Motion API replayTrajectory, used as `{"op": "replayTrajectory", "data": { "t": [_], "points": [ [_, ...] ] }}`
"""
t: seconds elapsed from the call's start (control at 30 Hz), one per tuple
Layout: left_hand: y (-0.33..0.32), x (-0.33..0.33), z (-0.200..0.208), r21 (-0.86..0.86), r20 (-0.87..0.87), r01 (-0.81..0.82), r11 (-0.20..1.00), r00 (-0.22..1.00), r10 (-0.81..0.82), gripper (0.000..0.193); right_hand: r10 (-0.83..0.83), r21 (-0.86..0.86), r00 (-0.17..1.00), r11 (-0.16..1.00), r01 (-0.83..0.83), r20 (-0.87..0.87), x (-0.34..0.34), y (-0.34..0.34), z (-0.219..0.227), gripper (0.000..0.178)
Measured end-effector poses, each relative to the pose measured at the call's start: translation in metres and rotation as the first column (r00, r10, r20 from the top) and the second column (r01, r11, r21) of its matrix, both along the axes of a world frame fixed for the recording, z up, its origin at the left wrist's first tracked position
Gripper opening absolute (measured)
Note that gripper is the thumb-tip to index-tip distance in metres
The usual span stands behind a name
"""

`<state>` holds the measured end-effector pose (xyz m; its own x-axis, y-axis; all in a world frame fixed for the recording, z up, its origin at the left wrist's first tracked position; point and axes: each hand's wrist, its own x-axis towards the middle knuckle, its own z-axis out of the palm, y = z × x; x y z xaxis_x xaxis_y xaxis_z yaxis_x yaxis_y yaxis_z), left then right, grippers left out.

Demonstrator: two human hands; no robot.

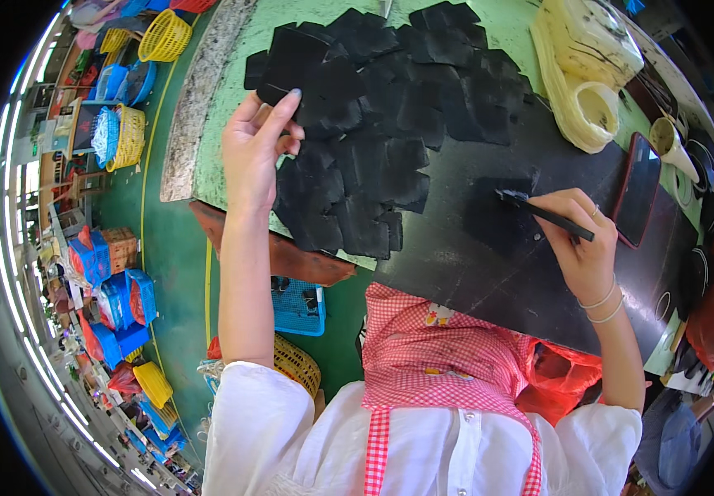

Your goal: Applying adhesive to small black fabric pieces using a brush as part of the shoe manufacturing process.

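My left hand [262, 136] pinches the edge of a flat black piece [293, 56] between thumb and fingers, above a spread of similar pieces. My right hand [576, 236] grips a slim black-handled brush [559, 221], its greyish tip pointing left. That tip is over a dark squarish piece [497, 217], which lies on a black board [473, 281]; whether they touch I cannot tell. Many overlapping black pieces [406, 103] cover the table left of and beyond the board.
A yellowish plastic container [592, 50] with a roll-like rim stands at the far right. A phone [638, 190] lies on the board's right side, near a pale cone [671, 145]. Below the table's left edge is a blue basket [299, 306]. A red bag [559, 372] hangs close to my apron.
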<state>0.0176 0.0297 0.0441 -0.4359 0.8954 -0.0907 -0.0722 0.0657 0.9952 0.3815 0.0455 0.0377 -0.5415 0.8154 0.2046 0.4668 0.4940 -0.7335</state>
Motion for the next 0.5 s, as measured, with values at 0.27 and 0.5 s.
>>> {"op": "replayTrajectory", "data": {
  "t": [0.27, 0.5],
  "points": [
    [0.010, -0.072, -0.007, 0.175, -0.513, -0.241, 0.955, 0.805, 0.297, 0.018, 0.013, 0.007, 1.000, 1.000, -0.013, -0.011, -0.004, -0.003, -0.001, 0.028],
    [0.012, -0.117, -0.031, 0.279, -0.825, -0.308, 0.910, 0.407, 0.391, 0.026, -0.009, -0.031, 1.000, 0.999, 0.009, -0.020, -0.002, -0.003, 0.002, 0.026]
  ]
}}
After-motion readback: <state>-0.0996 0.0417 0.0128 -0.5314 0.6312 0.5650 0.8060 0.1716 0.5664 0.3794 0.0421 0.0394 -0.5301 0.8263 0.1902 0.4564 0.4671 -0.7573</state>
